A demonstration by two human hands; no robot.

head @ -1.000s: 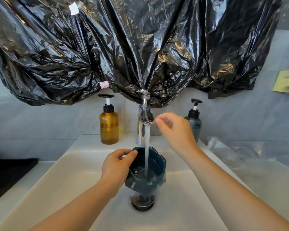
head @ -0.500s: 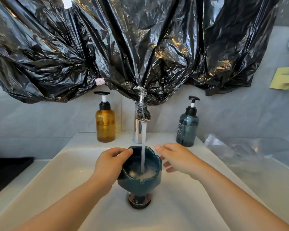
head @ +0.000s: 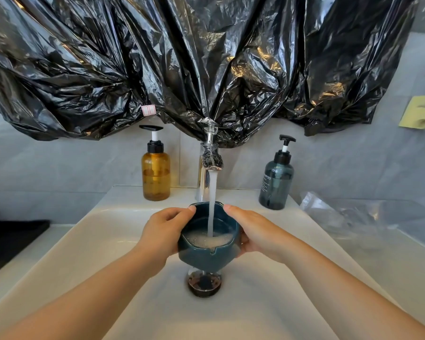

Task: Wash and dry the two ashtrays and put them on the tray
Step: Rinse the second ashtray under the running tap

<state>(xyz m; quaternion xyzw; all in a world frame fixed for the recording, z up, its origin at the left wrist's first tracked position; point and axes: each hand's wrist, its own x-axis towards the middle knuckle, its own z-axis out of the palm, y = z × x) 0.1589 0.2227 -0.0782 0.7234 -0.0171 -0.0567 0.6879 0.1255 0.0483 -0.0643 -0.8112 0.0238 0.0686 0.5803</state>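
**Washing stage, one ashtray in hand.** A dark teal ashtray (head: pixel 206 253) is held over the drain (head: pixel 204 283) of the white sink (head: pixel 103 241), directly under the running tap (head: pixel 210 163), and is filling with foamy water. Judged from this, the wash has only begun. Drying, a second ashtray (not in view) and placing both on the tray are still to do. A dark flat surface (head: pixel 10 241) at far left may be the tray; this cannot be confirmed. The left hand (head: pixel 162 231) grasps the ashtray's left wall, fingers curled, forefinger at the rim. The right hand (head: pixel 255 231) clasps the right wall, fingers wrapped beneath. Both forearms converge from the lower corners.
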